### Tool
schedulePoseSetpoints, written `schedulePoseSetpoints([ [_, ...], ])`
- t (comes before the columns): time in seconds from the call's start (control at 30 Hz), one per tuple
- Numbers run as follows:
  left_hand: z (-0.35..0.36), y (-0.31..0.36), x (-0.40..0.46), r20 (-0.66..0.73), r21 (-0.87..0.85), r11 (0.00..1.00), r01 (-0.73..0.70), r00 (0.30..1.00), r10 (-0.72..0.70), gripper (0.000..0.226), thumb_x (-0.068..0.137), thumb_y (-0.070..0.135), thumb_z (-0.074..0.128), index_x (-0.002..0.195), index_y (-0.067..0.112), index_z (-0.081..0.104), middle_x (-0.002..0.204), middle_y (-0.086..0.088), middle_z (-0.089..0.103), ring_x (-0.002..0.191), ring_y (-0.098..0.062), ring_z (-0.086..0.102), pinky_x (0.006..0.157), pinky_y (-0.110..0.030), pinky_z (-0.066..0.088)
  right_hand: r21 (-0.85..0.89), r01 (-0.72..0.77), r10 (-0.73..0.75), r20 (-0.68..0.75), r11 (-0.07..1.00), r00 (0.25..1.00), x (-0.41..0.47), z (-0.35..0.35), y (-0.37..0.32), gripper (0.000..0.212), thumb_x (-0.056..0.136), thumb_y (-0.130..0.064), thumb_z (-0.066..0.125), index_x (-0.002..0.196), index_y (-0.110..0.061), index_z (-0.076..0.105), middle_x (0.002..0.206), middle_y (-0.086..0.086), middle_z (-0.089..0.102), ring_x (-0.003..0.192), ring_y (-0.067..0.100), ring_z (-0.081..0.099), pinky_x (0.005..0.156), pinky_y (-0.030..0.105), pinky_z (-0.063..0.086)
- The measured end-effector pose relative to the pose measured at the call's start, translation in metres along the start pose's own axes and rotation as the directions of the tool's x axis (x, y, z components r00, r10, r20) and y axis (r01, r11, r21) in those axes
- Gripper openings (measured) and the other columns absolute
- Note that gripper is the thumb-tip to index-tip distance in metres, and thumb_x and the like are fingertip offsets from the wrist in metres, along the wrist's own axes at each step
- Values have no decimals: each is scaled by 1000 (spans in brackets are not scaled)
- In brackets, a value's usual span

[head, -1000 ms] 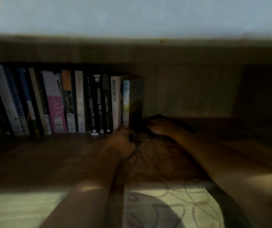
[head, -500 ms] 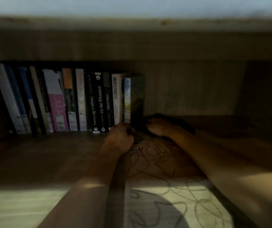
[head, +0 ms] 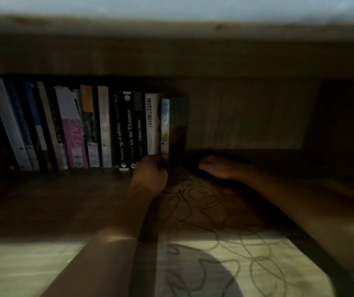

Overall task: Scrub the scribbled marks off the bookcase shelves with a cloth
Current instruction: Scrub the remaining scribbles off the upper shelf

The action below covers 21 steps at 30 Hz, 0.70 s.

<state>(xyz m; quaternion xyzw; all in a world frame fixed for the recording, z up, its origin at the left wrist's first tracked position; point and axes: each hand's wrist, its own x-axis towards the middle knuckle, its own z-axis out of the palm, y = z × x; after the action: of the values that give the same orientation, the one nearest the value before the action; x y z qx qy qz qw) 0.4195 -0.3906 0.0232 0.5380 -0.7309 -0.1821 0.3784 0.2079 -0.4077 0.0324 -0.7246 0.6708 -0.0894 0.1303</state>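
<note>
Both hands unmoved: left hand [head: 149, 179] fingers curled beside the books [head: 99, 129]; right hand [head: 221, 168] grip indiscernible, over scribbles [head: 193, 202].

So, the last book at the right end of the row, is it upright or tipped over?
Upright. The last book stands on its lower edge, spine vertical, against the white book. The left hand is at its base.

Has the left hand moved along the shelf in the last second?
Yes, slightly: the left hand crept toward the end book, its knuckles now at that book's foot.
</note>
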Motion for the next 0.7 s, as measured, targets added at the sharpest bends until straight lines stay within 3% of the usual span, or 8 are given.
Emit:
schedulePoseSetpoints([
  [0.1,-1,4,-2,5,6,1000,-17,1000,17,29,92,1,48,114,9,65,125,-12,60,120,-26,52,99,-26,39,-75,-175,168,-96,982,981,18,-10,17,50,101,-47,29,144,-26,41,151,5,36,131,23,39,107,30,30],
  [0.23,-1,4,-2,-2,-10,1000,-2,1000,2,29,92,1,47,115,8,65,125,-12,60,120,-27,52,100,-25,38,19,11,-11,-27,1000,1000,6,5,-9,38,101,-37,35,129,-24,57,142,1,47,122,18,47,102,30,34],
  [0.33,0,3,-2,-43,-57,998,-4,999,2,29,90,-1,50,111,9,67,120,-9,64,117,-23,55,95,-17,36,35,122,-124,54,992,991,-16,11,-15,41,102,-31,35,143,-28,42,150,-5,35,137,15,32,111,29,22],
  [0.43,-2,4,-6,-73,-87,996,15,997,-22,33,90,-4,48,115,8,65,123,-8,62,120,-21,53,92,-13,33,18,17,-17,10,1000,1000,-2,1,0,41,102,-34,34,139,-21,47,144,-1,41,130,20,40,109,31,29],
  [0.53,-6,3,-9,-140,-121,993,6,990,-24,32,90,-4,48,114,9,65,123,-11,62,122,-24,52,97,-18,35,-41,-64,62,-60,997,996,13,2,-4,42,99,-43,36,133,-25,52,137,-2,46,120,20,49,98,30,38],
  [0.7,-10,0,-7,-188,-188,981,38,979,-74,33,90,-7,45,112,4,67,121,-14,63,119,-26,55,95,-20,37,37,185,-187,28,982,982,-18,27,-40,40,101,-36,36,139,-30,48,148,-7,41,134,15,37,112,34,26],
])
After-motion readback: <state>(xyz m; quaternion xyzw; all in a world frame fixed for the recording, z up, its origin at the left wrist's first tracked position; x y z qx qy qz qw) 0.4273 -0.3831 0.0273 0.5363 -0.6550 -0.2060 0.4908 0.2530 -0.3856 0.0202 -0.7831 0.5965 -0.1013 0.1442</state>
